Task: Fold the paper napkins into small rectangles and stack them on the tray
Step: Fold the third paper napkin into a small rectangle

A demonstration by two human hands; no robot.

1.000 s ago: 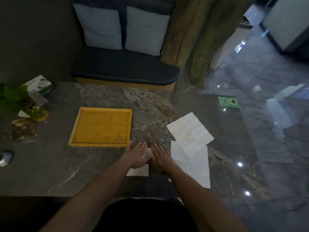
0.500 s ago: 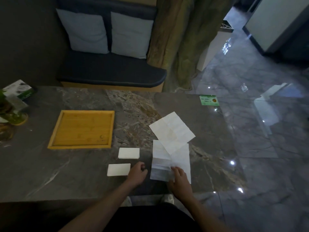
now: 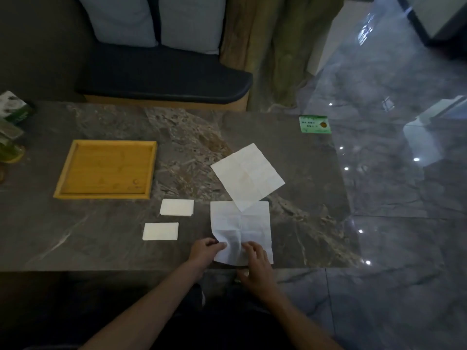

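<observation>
An unfolded white napkin (image 3: pixel 250 223) lies at the table's near edge. My left hand (image 3: pixel 206 251) pinches its near left corner, which is lifted and creased. My right hand (image 3: pixel 255 258) grips its near edge beside that. A second unfolded napkin (image 3: pixel 247 175) lies behind, turned like a diamond, its near corner overlapping the first. Two napkins folded into small rectangles rest on the table to the left, one (image 3: pixel 177 207) farther and one (image 3: pixel 160 231) nearer. The yellow wooden tray (image 3: pixel 65 195) sits further left with nothing on it.
The dark marble table (image 3: pixel 101 238) ends just in front of my hands. A green card (image 3: pixel 314 124) lies at its far right corner. Green boxes and a glass dish (image 3: pixel 11 122) crowd the far left edge. A cushioned bench (image 3: pixel 164 79) stands behind.
My hands left the folded rectangle and moved right to the near unfolded napkin. Both now hold its near edge, and its left corner has lifted. The camera view shifted right.
</observation>
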